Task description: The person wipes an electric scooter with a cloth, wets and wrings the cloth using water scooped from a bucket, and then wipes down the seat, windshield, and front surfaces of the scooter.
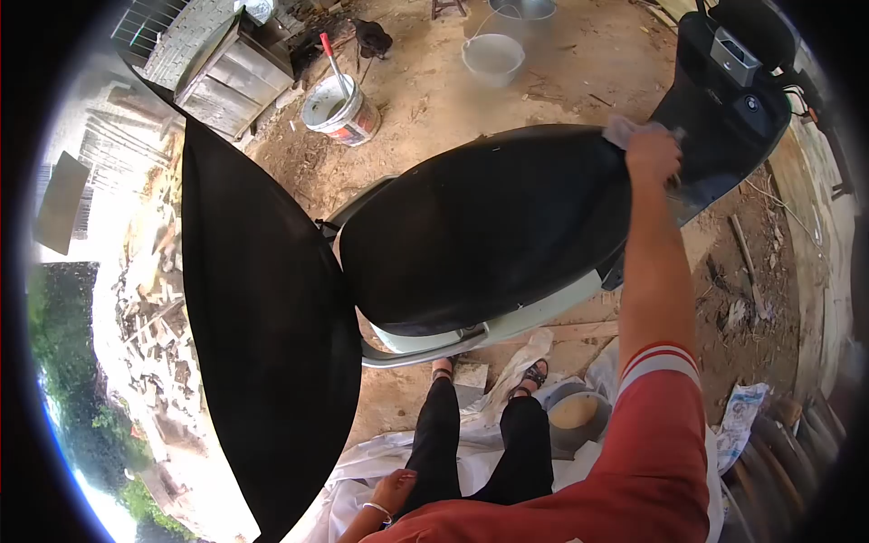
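Observation:
My right hand (654,156) is closed on a pale cloth (623,132), pressed against the front end of a scooter's long black seat (480,226). The scooter's dark front panel (733,118) rises just beyond that hand. Low in the view, my left hand (395,490) rests beside my thigh, its fingers loosely apart and holding nothing. A large black leaf-shaped panel (272,335) stands at the seat's rear end. Beneath the seat, part of the pale green body and the grey rear rail (434,353) show.
Across the dirt floor stand a white paint bucket (342,113) with a red-handled tool, a pale bucket (493,61) and a metal basin (523,9). Near my feet is a grey bucket (577,418) of cloudy liquid, with plastic sheeting around it. A wooden cabinet (237,80) stands at upper left.

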Demonstrator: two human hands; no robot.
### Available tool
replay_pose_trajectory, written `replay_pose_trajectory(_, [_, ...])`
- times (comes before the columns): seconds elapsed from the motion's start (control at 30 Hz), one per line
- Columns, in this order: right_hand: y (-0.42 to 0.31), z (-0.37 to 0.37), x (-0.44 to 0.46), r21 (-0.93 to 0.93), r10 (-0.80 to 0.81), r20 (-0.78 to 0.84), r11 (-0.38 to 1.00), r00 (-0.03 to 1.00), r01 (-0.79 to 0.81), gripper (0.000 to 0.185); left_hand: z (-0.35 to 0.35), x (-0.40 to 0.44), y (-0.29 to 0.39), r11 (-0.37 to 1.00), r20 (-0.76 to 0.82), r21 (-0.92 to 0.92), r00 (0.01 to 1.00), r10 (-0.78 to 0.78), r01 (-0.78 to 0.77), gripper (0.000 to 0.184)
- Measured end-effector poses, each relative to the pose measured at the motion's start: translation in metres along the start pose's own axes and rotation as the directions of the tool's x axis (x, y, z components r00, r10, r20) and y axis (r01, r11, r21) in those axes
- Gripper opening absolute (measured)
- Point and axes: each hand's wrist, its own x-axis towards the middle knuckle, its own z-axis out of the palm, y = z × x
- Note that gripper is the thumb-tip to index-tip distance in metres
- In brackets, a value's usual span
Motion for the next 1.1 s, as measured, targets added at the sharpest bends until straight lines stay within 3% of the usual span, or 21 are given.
replay_pose_trajectory(0.03, [0.054,0.001,0.026,0.107,0.153,0.051,0.982,0.987,-0.158,0.044,0.000,-0.001,-0.010,0.997,0.037,0.065,0.998,-0.047,0.044,0.028])
replay_pose_trajectory(0.07, [0.075,-0.007,0.021,0.076,0.167,0.029,0.983,0.985,-0.169,0.044,-0.001,-0.002,-0.016,0.986,0.078,0.142,0.992,-0.094,0.083,0.028])
replay_pose_trajectory(0.13, [0.115,-0.016,-0.004,0.427,-0.090,-0.099,0.896,0.991,0.124,0.042,-0.005,-0.001,-0.012,0.983,0.081,0.181,0.995,-0.054,0.039,0.029])
replay_pose_trajectory(0.2, [0.093,-0.027,-0.088,0.709,-0.359,-0.075,0.637,0.930,0.303,0.032,-0.007,0.003,0.009,0.973,0.008,0.232,1.000,0.010,-0.011,0.029])
replay_pose_trajectory(0.23, [0.082,-0.037,-0.138,0.795,-0.544,-0.026,0.498,0.839,0.347,0.033,-0.007,0.012,0.021,0.966,0.028,0.257,0.999,0.018,-0.025,0.029])
replay_pose_trajectory(0.27, [0.070,-0.052,-0.183,0.691,-0.722,-0.207,0.370,0.660,0.621,0.037,-0.004,0.021,0.032,0.970,-0.020,0.231,0.996,0.083,-0.076,0.028])
replay_pose_trajectory(0.3, [0.065,-0.063,-0.208,0.663,-0.745,-0.208,0.369,0.634,0.651,0.040,-0.002,0.031,0.046,0.970,-0.070,0.208,0.987,0.147,-0.129,0.028])
replay_pose_trajectory(0.37, [0.064,-0.029,-0.187,0.679,-0.667,-0.219,0.419,0.712,0.602,0.042,0.001,0.039,0.115,0.934,-0.015,0.243,0.962,0.274,-0.262,0.029])
replay_pose_trajectory(0.43, [0.060,0.005,-0.138,0.618,-0.450,-0.286,0.588,0.846,0.522,0.040,0.009,0.047,0.179,0.862,0.030,0.329,0.917,0.398,-0.385,0.036])
replay_pose_trajectory(0.5, [0.056,0.045,-0.089,0.782,-0.091,-0.151,0.598,0.984,0.175,0.034,0.026,0.064,0.237,0.674,-0.021,0.399,0.728,0.685,-0.622,0.043])
replay_pose_trajectory(0.57, [0.057,0.036,-0.101,0.778,-0.042,-0.142,0.613,0.989,0.137,0.031,0.041,0.087,0.292,0.495,-0.048,0.461,0.536,0.843,-0.737,0.046])
replay_pose_trajectory(0.63, [0.059,0.017,-0.133,0.781,-0.076,-0.140,0.605,0.987,0.157,0.029,0.051,0.106,0.354,0.273,-0.026,0.647,0.337,0.941,-0.712,0.046])
replay_pose_trajectory(0.7, [0.069,-0.018,-0.211,0.819,-0.127,-0.109,0.550,0.986,0.162,0.030,0.050,0.135,0.400,0.200,-0.034,0.671,0.240,0.970,-0.714,0.042])
replay_pose_trajectory(0.8, [0.066,-0.045,-0.353,0.932,-0.190,0.183,0.344,0.964,-0.109,0.037,0.034,0.193,0.446,0.103,0.045,0.721,0.194,0.980,-0.685,0.044])
replay_pose_trajectory(0.87, [0.067,-0.060,-0.431,0.934,-0.329,0.240,0.333,0.913,-0.125,0.041,0.034,0.218,0.463,-0.037,0.195,0.842,0.240,0.951,-0.538,0.047])
replay_pose_trajectory(0.9, [0.066,-0.063,-0.443,0.946,-0.274,0.230,0.286,0.934,-0.149,0.042,0.036,0.228,0.467,-0.063,0.220,0.847,0.242,0.945,-0.527,0.047])
replay_pose_trajectory(1.0, [0.092,-0.045,-0.392,0.930,-0.046,0.366,0.010,0.929,-0.366,0.032,0.034,0.242,0.457,-0.107,0.298,0.822,0.262,0.918,-0.559,0.049])
replay_pose_trajectory(1.03, [0.101,-0.030,-0.356,0.929,0.129,0.364,0.024,0.923,-0.369,0.033,0.037,0.244,0.458,-0.113,0.308,0.824,0.271,0.912,-0.555,0.049])
replay_pose_trajectory(1.07, [0.116,-0.012,-0.311,0.926,0.214,0.358,0.045,0.909,-0.375,0.030,0.039,0.244,0.458,-0.124,0.301,0.829,0.248,0.921,-0.546,0.049])
replay_pose_trajectory(1.1, [0.131,-0.001,-0.269,0.909,0.223,0.339,0.172,0.914,-0.379,0.029,0.037,0.243,0.456,-0.131,0.295,0.836,0.235,0.926,-0.532,0.049])
